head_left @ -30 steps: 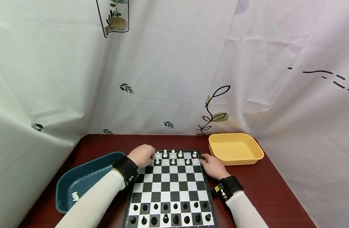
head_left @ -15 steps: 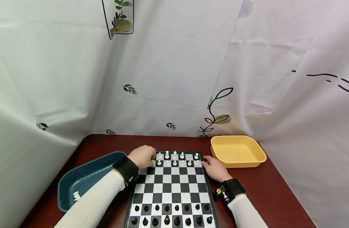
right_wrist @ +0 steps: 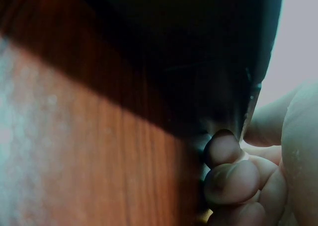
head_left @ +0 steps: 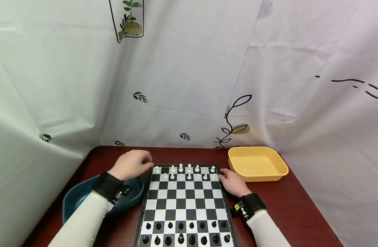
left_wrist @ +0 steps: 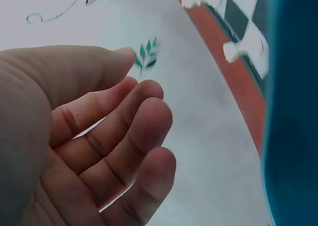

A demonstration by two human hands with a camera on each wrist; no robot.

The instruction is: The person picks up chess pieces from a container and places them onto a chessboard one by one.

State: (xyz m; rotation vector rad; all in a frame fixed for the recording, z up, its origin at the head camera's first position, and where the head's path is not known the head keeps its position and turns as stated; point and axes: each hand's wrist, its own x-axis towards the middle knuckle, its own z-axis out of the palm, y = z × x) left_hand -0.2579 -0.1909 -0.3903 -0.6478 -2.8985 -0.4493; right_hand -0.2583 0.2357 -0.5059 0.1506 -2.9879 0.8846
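In the head view my left hand [head_left: 131,164] hovers just left of the chessboard's far-left corner, above the blue tray. Its fingers are loosely bent around nothing, as the left wrist view shows. My right hand [head_left: 233,182] grips the right edge of the chessboard [head_left: 184,194] near its far corner. In the right wrist view, fingertips [right_wrist: 231,181] curl against the board's dark side. White chess pieces [head_left: 189,168] stand in two rows at the far end, with gaps in the back row. Black chess pieces [head_left: 181,237] fill two rows at the near end.
A blue tray [head_left: 134,195] sits left of the board, partly covered by my left forearm, which hides its contents. A yellow tray [head_left: 256,164] stands at the back right. Behind the dark red table [head_left: 287,209] hangs a white printed cloth.
My left hand has moved left, off the board's far-left corner, uncovering white chess pieces there. The white pieces in the blue tray are now hidden. My right hand has stayed at the board's edge.
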